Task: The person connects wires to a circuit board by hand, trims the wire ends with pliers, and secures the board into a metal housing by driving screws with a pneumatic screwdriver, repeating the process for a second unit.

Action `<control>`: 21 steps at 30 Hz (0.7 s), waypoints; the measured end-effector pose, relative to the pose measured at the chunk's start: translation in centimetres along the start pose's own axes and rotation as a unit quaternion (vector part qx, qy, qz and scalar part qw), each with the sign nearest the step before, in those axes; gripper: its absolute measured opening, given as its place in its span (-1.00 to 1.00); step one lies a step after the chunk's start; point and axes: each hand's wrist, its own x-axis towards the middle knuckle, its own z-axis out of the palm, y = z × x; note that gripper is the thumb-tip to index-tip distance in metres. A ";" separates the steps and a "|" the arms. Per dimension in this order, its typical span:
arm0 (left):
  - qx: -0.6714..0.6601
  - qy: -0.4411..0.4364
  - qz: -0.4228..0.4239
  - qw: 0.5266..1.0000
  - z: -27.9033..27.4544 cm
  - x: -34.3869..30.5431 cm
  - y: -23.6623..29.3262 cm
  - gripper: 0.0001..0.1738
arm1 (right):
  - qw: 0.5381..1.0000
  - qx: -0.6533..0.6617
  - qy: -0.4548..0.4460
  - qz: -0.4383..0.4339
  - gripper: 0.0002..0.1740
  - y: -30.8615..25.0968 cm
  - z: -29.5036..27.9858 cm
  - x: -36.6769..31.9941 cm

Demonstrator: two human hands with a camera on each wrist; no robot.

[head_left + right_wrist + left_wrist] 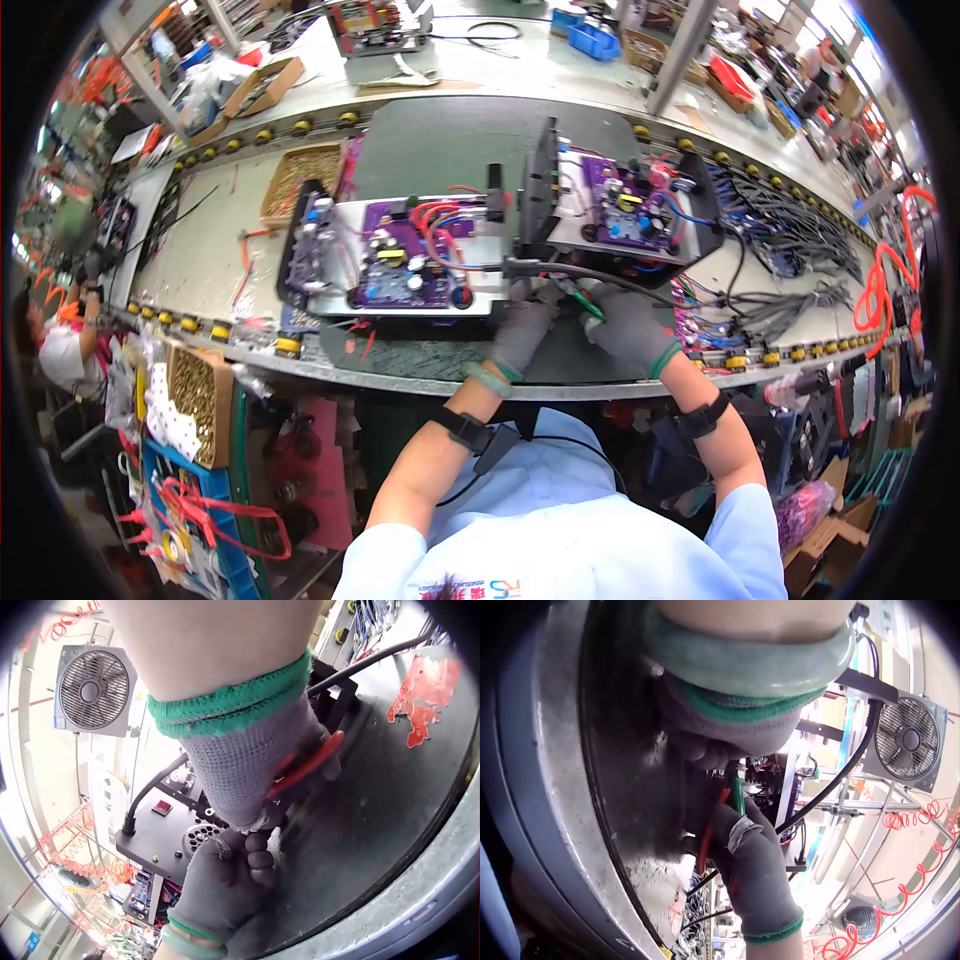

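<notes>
My gloved right hand grips hand pliers with one red and one green handle, their tip hidden by the gloves. Close against it, my gloved left hand has its fingers curled at a black panel with round vent holes. I cannot tell what the left fingers hold. A thick dark cable leaves this panel and runs rightward past the right hand. Just beyond the hands stand two open electronic units, the left one with a purple circuit board, the right one with another purple board.
Bundles of grey cables lie on the right of the line. A carton of small parts sits behind the left unit. Yellow rollers edge the conveyor. At the lower left is a box of brass-coloured pieces.
</notes>
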 end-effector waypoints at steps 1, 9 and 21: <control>0.049 -0.002 0.000 0.999 0.0 0.8 -1.2 -0.82 | 1.000 0.002 -0.004 -0.019 -0.58 -0.1 0.2 0.2; 0.164 -0.085 0.176 0.967 -4.7 -9.6 2.7 -0.87 | 0.963 0.259 -0.007 -0.082 -0.52 -3.0 1.8 -4.7; -0.007 0.313 0.190 0.930 -21.9 -10.8 2.8 -0.78 | 0.870 0.418 -0.261 0.018 -0.46 -23.0 8.5 -0.7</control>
